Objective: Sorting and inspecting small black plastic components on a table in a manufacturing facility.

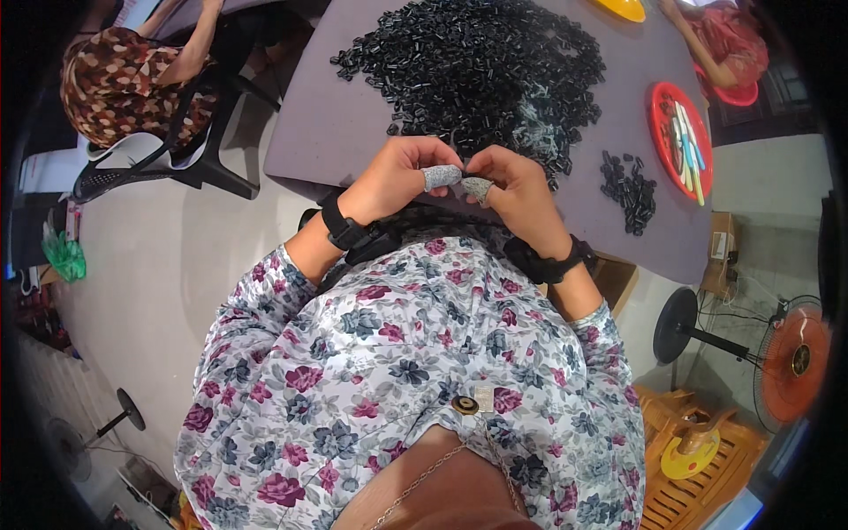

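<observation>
My left hand [405,180] and my right hand [514,184] meet at the near edge of the table, thumbs and fingertips pinched together. Grey wrapping covers both thumbs. Between the fingertips a small black piece [465,174] shows, mostly hidden, so its exact shape cannot be made out. Just beyond my hands spreads a large heap of small black plastic pieces [477,71]. A smaller pile of like pieces [629,193] lies to the right of my right hand. Both wrists carry black straps.
A red tray [661,132] with several long-handled tools stands at the table's right side. The table [327,115] has a grey cover. One person [141,84] sits at the far left, another [724,44] at the far right. A fan [795,358] stands at right.
</observation>
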The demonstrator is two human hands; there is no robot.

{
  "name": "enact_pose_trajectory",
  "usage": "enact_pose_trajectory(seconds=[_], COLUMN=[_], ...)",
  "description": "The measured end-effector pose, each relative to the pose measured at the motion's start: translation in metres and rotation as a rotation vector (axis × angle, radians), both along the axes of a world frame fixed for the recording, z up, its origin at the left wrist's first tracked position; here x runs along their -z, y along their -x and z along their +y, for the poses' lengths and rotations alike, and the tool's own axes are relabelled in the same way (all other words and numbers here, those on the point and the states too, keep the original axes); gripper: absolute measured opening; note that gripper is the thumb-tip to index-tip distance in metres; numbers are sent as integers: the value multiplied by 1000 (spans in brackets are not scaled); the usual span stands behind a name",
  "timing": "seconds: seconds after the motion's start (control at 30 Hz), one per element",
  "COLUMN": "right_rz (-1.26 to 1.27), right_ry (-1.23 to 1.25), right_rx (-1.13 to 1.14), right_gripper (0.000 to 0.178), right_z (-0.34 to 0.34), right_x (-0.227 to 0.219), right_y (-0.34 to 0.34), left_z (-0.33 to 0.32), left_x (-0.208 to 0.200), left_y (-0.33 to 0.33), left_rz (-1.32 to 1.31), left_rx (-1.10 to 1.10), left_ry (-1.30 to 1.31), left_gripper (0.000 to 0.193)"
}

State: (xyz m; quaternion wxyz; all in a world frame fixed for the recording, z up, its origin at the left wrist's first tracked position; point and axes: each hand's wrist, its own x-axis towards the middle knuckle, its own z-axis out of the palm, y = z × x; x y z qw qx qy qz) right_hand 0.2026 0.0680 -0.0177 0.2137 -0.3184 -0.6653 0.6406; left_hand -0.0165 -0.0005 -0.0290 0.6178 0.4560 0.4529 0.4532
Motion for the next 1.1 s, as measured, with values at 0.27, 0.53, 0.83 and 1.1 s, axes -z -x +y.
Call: enact_pose_trajectory(seconds=[0.27, 0.53, 0.83, 1.1], right_rz=[27, 50, -15, 33], right_ry=[49, -125, -237, -452], right_rx=[-16, -145, -103, 25], right_gripper=[29, 45, 44, 37], right_z=[-4, -12, -9, -3], right_x=[-5, -18, -8, 1], right_y=[-3, -3, 0, 0], left_z=[2, 7, 6, 16], left_x=[4, -11, -7, -5], left_y=[3, 4, 0, -5], left_rz=[48, 15, 29, 26], left_rx=[59, 112, 85, 58], left_ry=[-13, 65, 43, 63], left_gripper=[19, 36, 41, 37])
